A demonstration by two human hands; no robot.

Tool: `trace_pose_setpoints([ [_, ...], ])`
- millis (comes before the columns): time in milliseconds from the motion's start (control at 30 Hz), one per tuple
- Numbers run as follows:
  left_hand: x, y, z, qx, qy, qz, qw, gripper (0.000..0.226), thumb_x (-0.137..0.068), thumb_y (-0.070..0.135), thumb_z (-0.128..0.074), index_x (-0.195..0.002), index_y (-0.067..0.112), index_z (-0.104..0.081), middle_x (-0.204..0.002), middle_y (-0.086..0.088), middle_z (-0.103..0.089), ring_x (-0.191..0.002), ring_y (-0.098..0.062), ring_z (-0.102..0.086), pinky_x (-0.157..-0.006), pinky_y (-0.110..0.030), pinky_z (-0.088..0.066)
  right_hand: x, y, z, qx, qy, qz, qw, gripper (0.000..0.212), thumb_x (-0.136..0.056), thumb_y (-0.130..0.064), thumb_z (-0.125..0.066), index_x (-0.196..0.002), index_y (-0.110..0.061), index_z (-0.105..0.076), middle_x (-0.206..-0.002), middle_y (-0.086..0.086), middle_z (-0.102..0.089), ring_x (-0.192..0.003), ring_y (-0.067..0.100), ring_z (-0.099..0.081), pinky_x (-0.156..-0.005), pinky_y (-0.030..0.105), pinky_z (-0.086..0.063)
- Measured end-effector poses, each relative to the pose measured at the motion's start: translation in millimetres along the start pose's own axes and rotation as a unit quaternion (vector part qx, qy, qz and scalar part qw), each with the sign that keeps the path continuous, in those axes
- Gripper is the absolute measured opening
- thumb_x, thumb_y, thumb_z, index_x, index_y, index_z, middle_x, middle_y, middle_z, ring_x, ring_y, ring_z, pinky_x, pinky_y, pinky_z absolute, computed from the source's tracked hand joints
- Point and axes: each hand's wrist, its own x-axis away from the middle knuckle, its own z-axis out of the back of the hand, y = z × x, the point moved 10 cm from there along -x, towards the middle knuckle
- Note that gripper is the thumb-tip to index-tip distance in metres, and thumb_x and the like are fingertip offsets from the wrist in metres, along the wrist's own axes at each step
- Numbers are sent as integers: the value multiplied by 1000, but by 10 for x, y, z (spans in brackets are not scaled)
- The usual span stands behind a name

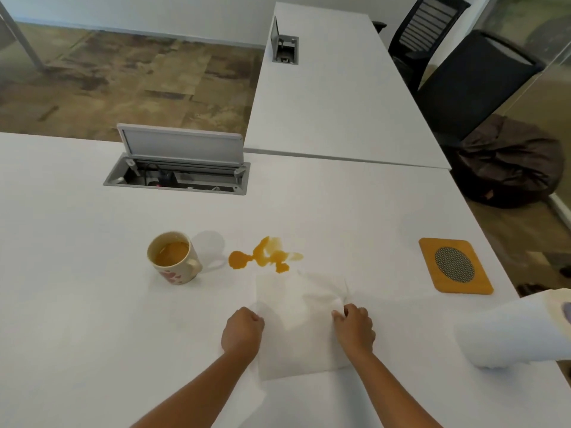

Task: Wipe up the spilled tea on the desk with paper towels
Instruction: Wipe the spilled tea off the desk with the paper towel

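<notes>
Tea lies spilled on the white worktop as an orange puddle with several lobes, just to the right of the mug, which stands upright and holds more of the same liquid. We are at the step of preparing the paper towel: the sheet lies flat on the worktop on the near side of the spill, and its far edge comes very near the closest lobe, though we cannot tell if it touches. It looks dry and white, so we judge that no wiping is done yet.

Our left hand holds the left edge of the sheet with its fingers curled closed on the paper. Our right hand pinches the right edge in the same way, and the paper is wrinkled beside it.

We think the next move calls for pushing the sheet away from us, over the whole puddle, and pressing it down so it can absorb. We should keep it clear of the mug so that we do not knock it. The paper towel roll lies far right of the spill if one sheet is not enough.
</notes>
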Motion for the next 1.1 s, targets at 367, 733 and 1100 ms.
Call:
trace_pose_setpoints([
  [367, -423, -1, 674, 114, 87, -2, 990, 14, -88, 27, -57, -89, 13, -61, -83, 1, -57, -77, -17, -52, -67, -28, -39, -273, -804, 130, -92, 11, 83, 992, 23, -92, -31, -51, -96, -10, -59, -98, 6, -61, -91, 26, -58, -83, 38, -42],
  [733, -438, 342, 729, 156, 134, -95, 974, 36, -89, 20, -56, -120, 12, -40, -115, -9, -53, -97, -23, -56, -79, -28, -44, -500, -1321, 153, -12, 86, 119, 989, 40, -88, -30, -59, -125, -22, -46, -125, 5, -53, -111, 25, -53, -93, 40, -39],
  [1100, -632, 400, 356, -213, 68, -216, 950, 52, -99, 34, -30, -146, 19, -15, -157, 1, -13, -144, -20, -11, -116, -34, -13, -236, -1740, -335, 114, 31, 330, 937, 37, -95, -16, -42, -126, -35, -48, -149, -11, -34, -142, 12, -19, -114, 49, 10],
])
